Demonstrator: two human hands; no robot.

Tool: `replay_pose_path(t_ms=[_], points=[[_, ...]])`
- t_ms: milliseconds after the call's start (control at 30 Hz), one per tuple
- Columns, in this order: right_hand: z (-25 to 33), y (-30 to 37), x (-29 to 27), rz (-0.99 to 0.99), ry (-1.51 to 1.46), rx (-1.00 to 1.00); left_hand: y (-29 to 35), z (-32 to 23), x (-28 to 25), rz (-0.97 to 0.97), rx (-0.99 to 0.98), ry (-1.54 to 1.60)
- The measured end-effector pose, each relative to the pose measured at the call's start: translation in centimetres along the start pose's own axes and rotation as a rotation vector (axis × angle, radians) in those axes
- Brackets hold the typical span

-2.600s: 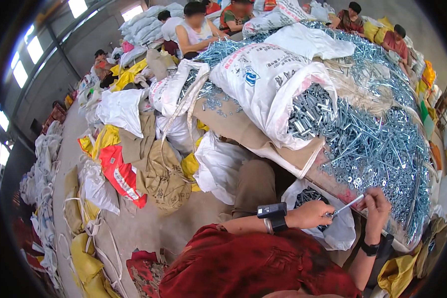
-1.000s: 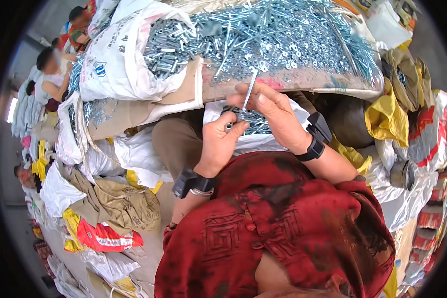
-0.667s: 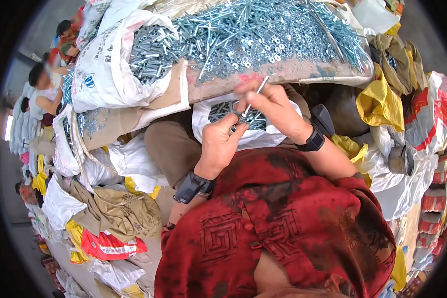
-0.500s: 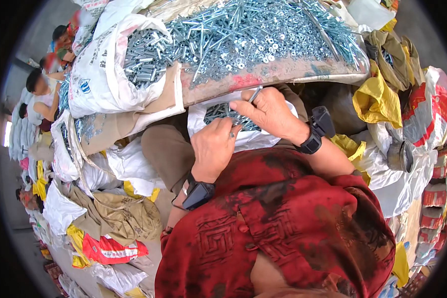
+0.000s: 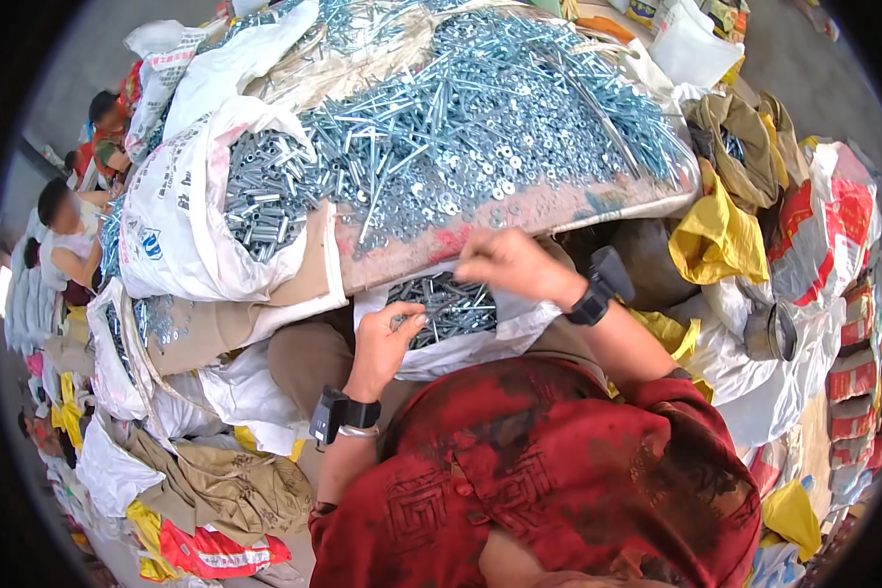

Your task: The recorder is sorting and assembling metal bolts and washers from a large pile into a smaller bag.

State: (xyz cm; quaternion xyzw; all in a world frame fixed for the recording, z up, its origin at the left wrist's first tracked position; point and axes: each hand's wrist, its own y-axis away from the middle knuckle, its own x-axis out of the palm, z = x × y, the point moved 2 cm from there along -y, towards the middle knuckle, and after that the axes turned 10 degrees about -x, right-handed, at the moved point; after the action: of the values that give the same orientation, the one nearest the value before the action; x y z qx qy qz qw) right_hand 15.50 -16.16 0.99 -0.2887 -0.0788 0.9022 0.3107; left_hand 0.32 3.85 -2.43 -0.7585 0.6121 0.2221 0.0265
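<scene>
In my lap sits a white woven bag [image 5: 426, 365], its mouth spread around many grey metal bolts or expansion anchors [image 5: 451, 309]. My left hand [image 5: 382, 343] is at the bag's left side, thumb and fingers pinched together; whatever small piece they hold is too hidden to name. Above the bag's right side hovers my right hand [image 5: 519, 265], near the board's front edge. Its fingers curl downward and are blurred, so their grip is unclear. Just beyond lies a heap of long threaded rods [image 5: 461, 88] and loose washers [image 5: 505, 186] on a stained board [image 5: 402, 245].
A white sack [image 5: 181, 250] at the left lies open, full of metal sleeves [image 5: 265, 196]. Yellow sacking [image 5: 720, 235] and a metal can [image 5: 769, 333] are at my right. Crumpled sacks [image 5: 216, 480] cover the floor at left. Other people [image 5: 69, 230] sit at far left.
My hands have moved apart: the left shifted left, the right drew off from it and no longer shows the bolt it held. The view has tilted, revealing more of the bag's contents and the heap.
</scene>
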Motion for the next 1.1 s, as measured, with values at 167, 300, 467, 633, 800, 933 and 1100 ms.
replay_pose_path(t_ms=[167,300,467,633,800,933,1100], points=[[-3.7,-5.7,-8.7,-0.633,0.498,-0.017,0.7,-0.4,0.2,0.167,-0.269,0.663],[-5.0,-9.4,-10.8,-0.578,0.926,-0.134,0.5,-0.8,0.1,0.181,-0.273,0.797],[-5.3,-8.9,-11.5,-0.307,1.099,-0.054,1.0,-0.7,-0.3,0.223,-0.253,0.916],[-2.9,-4.4,-12.8,-0.686,0.080,-0.049,0.7,-0.9,0.3,0.313,-0.161,1.112],[2.6,0.2,-11.5,-0.831,0.189,-0.118,0.3,-1.9,1.0,0.345,-0.085,1.177],[-1.6,2.1,-8.8,-0.522,0.426,-0.051,0.2,-2.7,1.6,0.378,-0.032,1.211],[1.9,3.2,-5.6,-0.338,0.501,0.022,1.3,-2.6,1.0,0.358,0.008,1.224]])
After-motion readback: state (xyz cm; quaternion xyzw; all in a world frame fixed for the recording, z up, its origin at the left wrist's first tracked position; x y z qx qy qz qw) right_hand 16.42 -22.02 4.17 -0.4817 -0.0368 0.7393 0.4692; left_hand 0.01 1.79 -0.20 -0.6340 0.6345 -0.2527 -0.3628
